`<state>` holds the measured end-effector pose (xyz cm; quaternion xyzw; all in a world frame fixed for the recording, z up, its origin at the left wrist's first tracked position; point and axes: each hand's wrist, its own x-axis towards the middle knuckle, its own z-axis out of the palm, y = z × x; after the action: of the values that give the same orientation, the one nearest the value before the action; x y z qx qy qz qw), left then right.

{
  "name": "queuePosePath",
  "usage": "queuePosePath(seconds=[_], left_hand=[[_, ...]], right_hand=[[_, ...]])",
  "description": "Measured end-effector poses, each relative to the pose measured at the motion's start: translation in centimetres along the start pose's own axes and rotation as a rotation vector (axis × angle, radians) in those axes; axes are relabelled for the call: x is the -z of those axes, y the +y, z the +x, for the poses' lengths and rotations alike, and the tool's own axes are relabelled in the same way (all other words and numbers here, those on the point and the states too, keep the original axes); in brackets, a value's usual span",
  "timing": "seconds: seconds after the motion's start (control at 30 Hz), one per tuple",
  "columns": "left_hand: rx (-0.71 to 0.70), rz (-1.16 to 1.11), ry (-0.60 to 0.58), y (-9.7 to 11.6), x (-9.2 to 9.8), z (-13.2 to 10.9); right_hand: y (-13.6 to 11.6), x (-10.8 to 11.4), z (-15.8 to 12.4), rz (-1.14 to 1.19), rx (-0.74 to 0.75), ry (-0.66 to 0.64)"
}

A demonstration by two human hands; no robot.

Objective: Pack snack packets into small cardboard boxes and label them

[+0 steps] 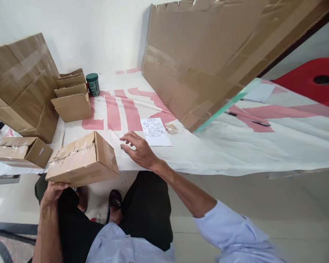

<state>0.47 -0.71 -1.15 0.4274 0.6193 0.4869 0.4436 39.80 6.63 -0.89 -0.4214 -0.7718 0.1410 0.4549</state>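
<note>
Held box (79, 160): taped brown cardboard, tilted, at the table's (222, 153) front edge, left of its middle, its near side jutting past that edge; whether it rests on the table, I cannot tell.
Small taped box (19, 151): along the front edge, toward the front left corner.
Tall carton (19, 76): behind the small taped box, up toward the back left corner.
Left hand (53, 191): gripping the held box from below at its near left corner, just outside the front edge.
Open-flapped carton (72, 106): right of the tall carton, toward the back edge.
Green-lidded jar (93, 86): upright, just beside that carton.
Right hand (138, 148): apart from the left, fingers loosely curled and free, near the front edge.
Paper sheet (156, 131): flat, covered in small drawings.
Clear packet (171, 128): beside the sheet's right edge.
Large carton (208, 62): tilted, rising toward the back edge.
Dark slim tool (248, 118): lying toward the right end.
</note>
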Motion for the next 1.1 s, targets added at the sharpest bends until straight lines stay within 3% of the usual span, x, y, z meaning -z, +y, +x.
queuePosePath(seconds=[0.17, 0.3, 0.47, 0.6, 0.7, 0.77, 0.83, 0.97, 1.1], left_hand=[[-0.077, 0.061, -0.070, 0.8, -1.3, 0.5], [-0.214, 0.152, -0.190, 1.7, -3.4, 0.2], [-0.394, 0.069, -0.232, 0.9, -3.5, 0.9], [-0.451, 0.106, -0.293, 0.3, -2.6, 1.6], [-0.471, 0.178, -0.303, 0.5, -2.3, 1.3], [-0.490, 0.213, -0.284, 0.9, -2.4, 0.8], [-0.505, 0.243, -0.270, 1.1, -2.7, 0.2], [-0.531, 0.281, -0.262, 1.2, -3.0, -0.6], [-0.545, 0.300, -0.266, 1.0, -3.1, -1.0]], right_hand=[[4.2, 0.8, -2.9, -0.519, -0.268, -0.266], [5.6, 0.6, -5.2, -0.630, -0.319, -0.417], [5.6, -0.3, -6.9, -0.623, -0.191, -0.396], [5.4, 0.3, -6.6, -0.476, -0.294, -0.209], [3.7, 2.0, -4.5, -0.251, -0.346, -0.017], [1.2, 3.2, -2.5, -0.094, -0.338, -0.012], [-1.9, 4.2, -0.4, 0.017, -0.316, -0.102], [-7.3, 4.9, 3.3, 0.059, -0.161, -0.462], [-9.3, 4.4, 5.8, -0.011, -0.038, -0.652]])
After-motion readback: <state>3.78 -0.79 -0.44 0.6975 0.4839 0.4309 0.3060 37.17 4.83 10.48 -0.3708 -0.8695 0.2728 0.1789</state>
